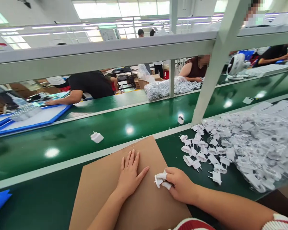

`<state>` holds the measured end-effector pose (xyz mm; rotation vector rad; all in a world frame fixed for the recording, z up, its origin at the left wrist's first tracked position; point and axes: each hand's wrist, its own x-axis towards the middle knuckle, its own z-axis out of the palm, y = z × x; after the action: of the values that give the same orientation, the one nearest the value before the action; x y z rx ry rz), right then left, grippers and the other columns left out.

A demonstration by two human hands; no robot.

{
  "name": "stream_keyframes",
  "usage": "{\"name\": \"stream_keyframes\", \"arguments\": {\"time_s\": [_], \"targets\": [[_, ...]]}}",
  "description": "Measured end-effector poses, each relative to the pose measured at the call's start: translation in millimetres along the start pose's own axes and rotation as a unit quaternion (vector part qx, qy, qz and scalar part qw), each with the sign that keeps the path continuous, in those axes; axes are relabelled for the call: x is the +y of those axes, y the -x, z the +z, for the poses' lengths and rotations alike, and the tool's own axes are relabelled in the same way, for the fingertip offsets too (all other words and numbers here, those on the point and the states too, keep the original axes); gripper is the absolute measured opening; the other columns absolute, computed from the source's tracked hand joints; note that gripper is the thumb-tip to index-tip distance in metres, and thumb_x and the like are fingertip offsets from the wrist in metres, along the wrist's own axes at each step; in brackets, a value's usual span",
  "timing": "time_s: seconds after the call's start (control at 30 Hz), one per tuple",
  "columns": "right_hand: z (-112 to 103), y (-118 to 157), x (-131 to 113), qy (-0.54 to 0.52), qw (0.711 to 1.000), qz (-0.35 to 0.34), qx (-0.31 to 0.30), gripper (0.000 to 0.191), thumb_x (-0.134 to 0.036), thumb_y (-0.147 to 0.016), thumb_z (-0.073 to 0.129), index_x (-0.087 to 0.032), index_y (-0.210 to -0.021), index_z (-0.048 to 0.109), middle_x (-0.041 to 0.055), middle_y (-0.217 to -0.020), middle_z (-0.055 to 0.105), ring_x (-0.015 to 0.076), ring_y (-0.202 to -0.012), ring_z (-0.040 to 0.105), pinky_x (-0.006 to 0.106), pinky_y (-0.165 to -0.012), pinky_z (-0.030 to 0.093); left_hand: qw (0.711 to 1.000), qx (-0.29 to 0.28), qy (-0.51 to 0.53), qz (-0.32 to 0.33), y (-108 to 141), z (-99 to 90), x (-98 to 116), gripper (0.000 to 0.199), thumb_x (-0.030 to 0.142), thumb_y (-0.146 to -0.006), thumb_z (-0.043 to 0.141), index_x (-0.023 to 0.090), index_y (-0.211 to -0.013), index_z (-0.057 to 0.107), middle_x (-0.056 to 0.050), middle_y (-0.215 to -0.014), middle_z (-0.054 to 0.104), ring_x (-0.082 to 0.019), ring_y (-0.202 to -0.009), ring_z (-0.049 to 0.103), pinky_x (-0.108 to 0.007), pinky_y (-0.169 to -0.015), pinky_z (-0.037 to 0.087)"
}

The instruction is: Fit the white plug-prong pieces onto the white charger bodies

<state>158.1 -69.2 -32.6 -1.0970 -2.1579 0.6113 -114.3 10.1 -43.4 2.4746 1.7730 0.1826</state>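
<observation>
Red-and-white knitted clothing (pixel 193 224) edges the bottom of the frame, before a flat brown cardboard sheet (pixel 93 185). On it at lower centre, the left hand (pixel 129 174) lies spread, palm down, gripping nothing. To its right, the right hand (pixel 182 187), curled nearly closed, pinches a small white plastic plug piece (pixel 157 181) between fingers in white covers (pixel 161 176); a light, steady pinch seems best.

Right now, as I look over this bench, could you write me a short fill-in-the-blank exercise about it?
1. The left hand rests palm ____ on the cardboard.
2. The right hand holds a small plastic part coloured ____.
3. Loose plug pieces lie to the ____ of the cardboard.
4. The long shiny surface beyond the cardboard is coloured ____.

Missing words: down; white; right; green.
</observation>
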Motion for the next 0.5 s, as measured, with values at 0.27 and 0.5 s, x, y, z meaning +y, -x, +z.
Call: {"name": "stream_keyframes", "arguments": {"time_s": [0.27, 0.5], "targets": [[10, -6, -1, -0.01, 0.997, -0.017, 0.075, 0.019, -0.037, -0.09, 0.074, -0.023, -0.077, 0.076, -0.003, -0.063, 0.052, 0.012, -0.055, 0.046, 0.027, -0.056, 0.037, 1.0, 0.016, -0.003, 0.002, -4, 5.5, -13, 0.084, 0.069, -0.104, 0.04, 0.017, -0.17, 0.036, -0.013, -0.178, 0.024, -0.034, -0.166, 0.02, -0.062, -0.135, 0.014], [9, -13, 0, -0.086, 0.987, -0.013, 0.136, 0.027, -0.047, -0.091, 0.076, -0.025, -0.103, 0.086, 0.0082, -0.097, 0.066, 0.0196, -0.092, 0.07, 0.03, -0.077, 0.057, 1.0, 0.008, -0.003, -0.004, -7, 4.6, -13, 0.087, 0.071, -0.102, 0.036, 0.017, -0.17, 0.036, -0.013, -0.178, 0.024, -0.034, -0.167, 0.02, -0.061, -0.135, 0.013]]}}
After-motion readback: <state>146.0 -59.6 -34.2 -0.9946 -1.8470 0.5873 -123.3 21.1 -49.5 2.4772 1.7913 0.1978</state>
